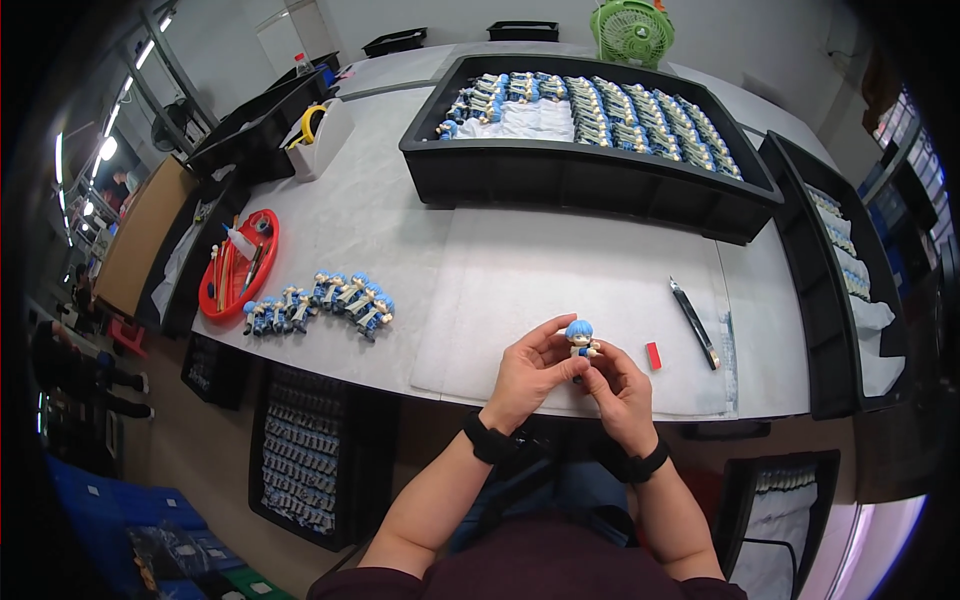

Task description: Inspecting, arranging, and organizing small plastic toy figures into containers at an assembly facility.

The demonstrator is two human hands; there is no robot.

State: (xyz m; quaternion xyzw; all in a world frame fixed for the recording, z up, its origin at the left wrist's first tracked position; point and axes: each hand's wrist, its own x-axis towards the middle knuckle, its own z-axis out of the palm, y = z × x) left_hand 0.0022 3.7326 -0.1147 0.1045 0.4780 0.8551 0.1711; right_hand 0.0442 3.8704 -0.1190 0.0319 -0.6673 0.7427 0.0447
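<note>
A small blue-haired figurine (580,334) stands upright between my two hands above the white work sheet, near the table's front edge. My left hand (530,375) has its thumb and fingers closed on the figurine's left side and lower body. On the other side, my right hand (618,395) pinches it as well, thumb near its base. The fingers cover its legs. To the right lie a small red block (653,356) and a black-handled craft knife (694,322). Several similar figurines (352,296) are grouped on the table to my left.
A large black tray (590,180) of figurines in rows stands at the back. Another black tray (815,290) flanks the right edge. On the left are a red oval dish (212,285) with brushes and a white bottle, and a white holder (325,140). A green fan (633,32) stands behind.
</note>
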